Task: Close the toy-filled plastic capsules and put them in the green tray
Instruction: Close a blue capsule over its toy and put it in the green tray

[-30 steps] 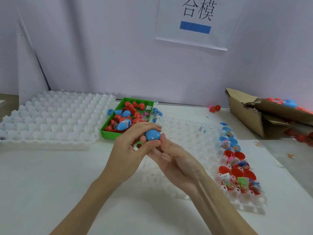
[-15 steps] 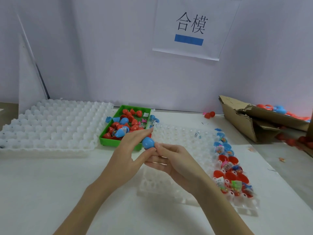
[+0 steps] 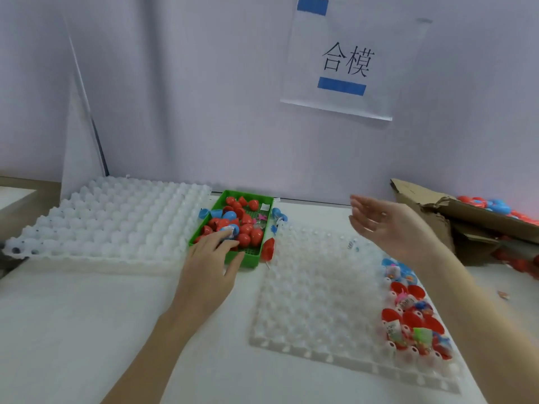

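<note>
- The left hand (image 3: pixel 208 259) reaches over the near corner of the green tray (image 3: pixel 253 259); its fingertips lie among the capsules there, and a blue capsule (image 3: pixel 230 228) shows just past them. Whether the fingers pinch it or only touch it I cannot tell, since the back of the hand hides them.
- The right hand (image 3: pixel 385 225) is raised above the white cell tray (image 3: pixel 315 290) with the palm turned left, fingers loosely extended and slightly apart, holding nothing.
- The green tray holds a heap of closed red and blue capsules; those beneath the left fingers are hidden.
- A red capsule half (image 3: pixel 269 248) leans outside the tray, just to the right of the left fingertips.
- Below and to the right of the right hand's fingers, open capsule halves with toys (image 3: pixel 414 325) fill the right-hand columns of the white cell tray. The printing on the toy packets is too small to read.
- A second white cell tray (image 3: pixel 116 220) lies left of the left fingers; its left edge is blurred.
- A torn cardboard box (image 3: pixel 437 205) holding more capsules is cut off at the right edge.
- Above the right fingers, a paper sign (image 3: pixel 347 62) on the wall reads "合模", with a blue bar under the characters and another at the top, cut off by the frame.
</note>
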